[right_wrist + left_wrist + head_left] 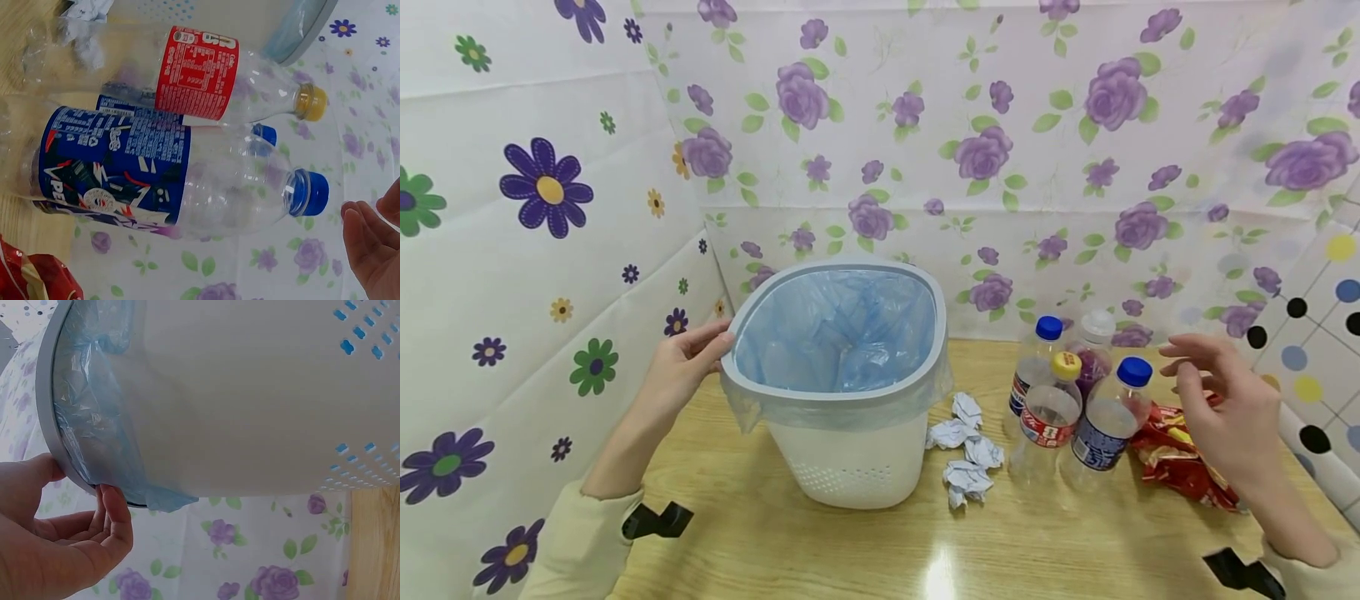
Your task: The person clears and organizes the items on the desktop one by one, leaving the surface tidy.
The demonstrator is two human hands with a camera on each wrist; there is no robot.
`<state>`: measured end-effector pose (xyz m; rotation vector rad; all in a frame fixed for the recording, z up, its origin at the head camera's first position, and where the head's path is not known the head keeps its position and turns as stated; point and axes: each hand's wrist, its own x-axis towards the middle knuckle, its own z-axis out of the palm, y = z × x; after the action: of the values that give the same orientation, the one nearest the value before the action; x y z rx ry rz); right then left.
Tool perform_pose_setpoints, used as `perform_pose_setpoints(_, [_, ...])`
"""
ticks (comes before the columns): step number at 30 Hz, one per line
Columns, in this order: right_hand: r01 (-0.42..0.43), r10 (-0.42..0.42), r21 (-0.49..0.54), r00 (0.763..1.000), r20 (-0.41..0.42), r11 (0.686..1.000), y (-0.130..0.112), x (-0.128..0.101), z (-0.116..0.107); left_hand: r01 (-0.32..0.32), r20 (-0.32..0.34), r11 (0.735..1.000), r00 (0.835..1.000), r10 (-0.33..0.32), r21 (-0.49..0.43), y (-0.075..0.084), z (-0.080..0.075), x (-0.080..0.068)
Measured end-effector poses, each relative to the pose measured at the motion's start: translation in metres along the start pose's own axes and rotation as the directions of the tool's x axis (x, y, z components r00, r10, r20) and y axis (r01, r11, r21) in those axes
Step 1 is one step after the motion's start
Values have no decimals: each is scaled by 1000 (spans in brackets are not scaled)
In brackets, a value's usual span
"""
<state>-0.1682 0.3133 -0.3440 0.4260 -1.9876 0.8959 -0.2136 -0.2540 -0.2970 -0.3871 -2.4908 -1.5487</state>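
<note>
A white plastic bin (850, 458) with a grey rim (827, 398) and a blue liner (838, 329) stands on the wooden table (775, 542). My left hand (715, 346) holds the rim's left edge; in the left wrist view my left hand (75, 500) has its thumb over the rim (47, 406) and its fingers (115, 509) beneath it. My right hand (1180, 367) hovers with spread, relaxed fingers just right of the empty bottles and above a red snack wrapper (1180, 462), holding nothing. Only its fingertips (375, 250) show in the right wrist view, near the blue-capped bottle (187, 175).
Several empty plastic bottles stand right of the bin: a blue-label one (1108, 417), a red-label one with a yellow cap (1052, 412), and two behind (1033, 367) (1093, 342). Crumpled paper balls (966, 454) lie between bin and bottles. Flowered cloth walls (550, 208) close in on left, back and right.
</note>
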Motion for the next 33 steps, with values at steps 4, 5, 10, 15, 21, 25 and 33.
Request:
perform_pose_setpoints(4, [36, -36, 2, 999, -8, 999, -4, 1, 5, 7, 8, 1000, 1000, -7, -5, -1, 0, 0])
perform_pose_setpoints(5, [46, -46, 0, 999, -11, 999, -4, 1, 6, 6, 10, 1000, 1000, -6, -7, -1, 0, 0])
perform_pose_setpoints(10, [105, -105, -5, 994, -20, 994, -5, 3, 12, -3, 18, 1000, 1000, 3, 0, -1, 0, 1])
perform_pose_setpoints(15, [165, -165, -24, 986, -15, 986, -7, 3, 19, 6, 29, 1000, 1000, -6, 10, 0, -1, 1])
perform_pose_setpoints(21, [214, -213, -26, 977, 17, 977, -15, 1, 27, 34, 68, 999, 997, -34, 3, 0, -2, 1])
perform_pose_setpoints(25, [223, -223, 5, 974, 36, 975, -20, 1, 32, 38, 84, 999, 996, -37, -6, 0, -2, 1])
perform_pose_setpoints(33, [203, -203, 13, 977, 68, 979, -35, 1, 39, 40, 85, 999, 996, -39, -5, -1, -2, 2])
